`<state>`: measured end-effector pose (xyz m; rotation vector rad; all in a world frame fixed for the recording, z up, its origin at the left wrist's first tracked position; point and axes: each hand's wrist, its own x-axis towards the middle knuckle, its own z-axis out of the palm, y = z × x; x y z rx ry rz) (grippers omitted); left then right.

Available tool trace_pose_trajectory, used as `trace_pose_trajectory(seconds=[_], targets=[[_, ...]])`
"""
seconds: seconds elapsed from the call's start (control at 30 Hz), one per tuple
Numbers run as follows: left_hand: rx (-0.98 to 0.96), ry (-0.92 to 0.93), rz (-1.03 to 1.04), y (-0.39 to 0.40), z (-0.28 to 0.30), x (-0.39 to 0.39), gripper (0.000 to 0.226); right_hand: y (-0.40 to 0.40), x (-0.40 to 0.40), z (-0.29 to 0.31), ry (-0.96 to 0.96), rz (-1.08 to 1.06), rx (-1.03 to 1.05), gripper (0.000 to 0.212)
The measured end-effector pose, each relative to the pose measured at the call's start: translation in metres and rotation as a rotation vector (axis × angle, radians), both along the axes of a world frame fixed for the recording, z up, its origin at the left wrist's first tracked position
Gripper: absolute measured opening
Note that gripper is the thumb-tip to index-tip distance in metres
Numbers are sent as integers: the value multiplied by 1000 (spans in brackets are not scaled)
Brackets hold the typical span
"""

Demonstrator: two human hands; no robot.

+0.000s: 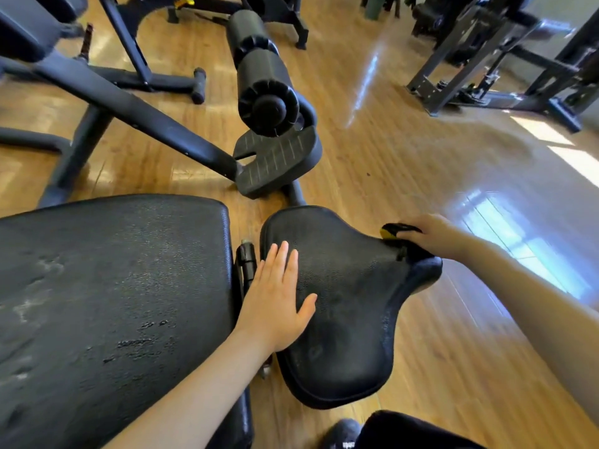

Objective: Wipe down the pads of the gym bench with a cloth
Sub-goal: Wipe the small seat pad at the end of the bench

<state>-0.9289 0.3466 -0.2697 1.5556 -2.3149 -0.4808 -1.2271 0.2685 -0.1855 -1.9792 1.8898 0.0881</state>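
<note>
Wooden gym flooring surrounds the bench, where the left hand (275, 306) presses flat, fingers spread, steadying the seat pad (343, 306) while the right hand (434, 234), fingers clamped, drags the cloth (393, 231) along its far edge.

Glossy wooden floor (405, 163) with window reflections at right. Black foam roller (262, 76) stands above a ribbed footplate (278, 160). A second machine's black frame (107, 98) crosses at upper left; further dark gym equipment (505, 56) occupies the upper right. A dark shoe (343, 432) appears at the bottom edge.
</note>
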Motion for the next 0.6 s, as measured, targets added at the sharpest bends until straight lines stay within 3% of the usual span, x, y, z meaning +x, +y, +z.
trace_pose_trajectory(seconds=[0.2, 0.3, 0.6], targets=[[11, -4, 7, -2, 0, -2, 79, 54, -3, -30, -473, -546, -463, 12], [7, 1, 12, -1, 0, -2, 79, 69, 3, -49, -608, -784, -514, 16], [-2, -6, 20, 1, 1, -3, 77, 117, 43, -72, -705, -1002, -665, 30]])
